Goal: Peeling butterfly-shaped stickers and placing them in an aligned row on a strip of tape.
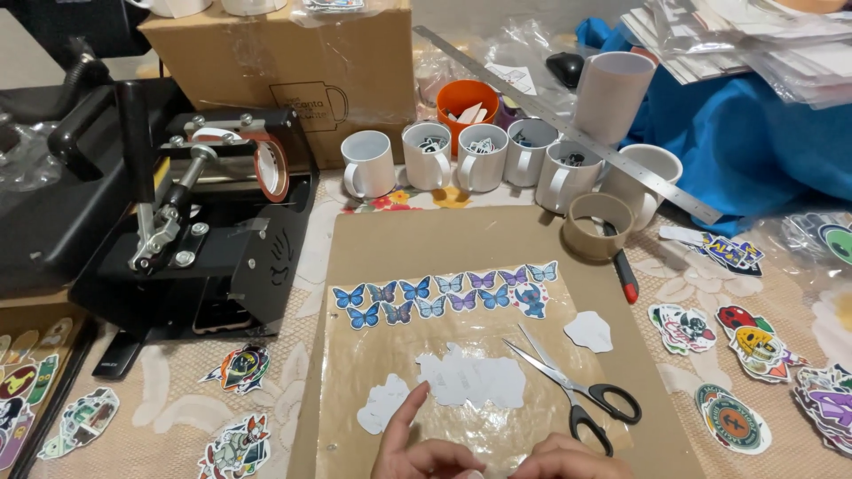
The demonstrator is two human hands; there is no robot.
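Mug press (200, 231) far left. My left hand (417, 448) low on the clear sheet (461, 355), index finger raised by a white cutout (383, 404). Right hand (564, 457) touching the left; grip cut off by frame edge, can't tell. Scissors (577, 390) open, just right.

The bottom edge cuts off the left hand (424, 452) and right hand (559, 459) at the knuckles; their grip cannot be judged. Contents of the white mugs (480, 158) are too small to identify. The sticker tray (27, 390) runs off the left edge. The cut-out shapes (470, 380) lie face-down, designs hidden.
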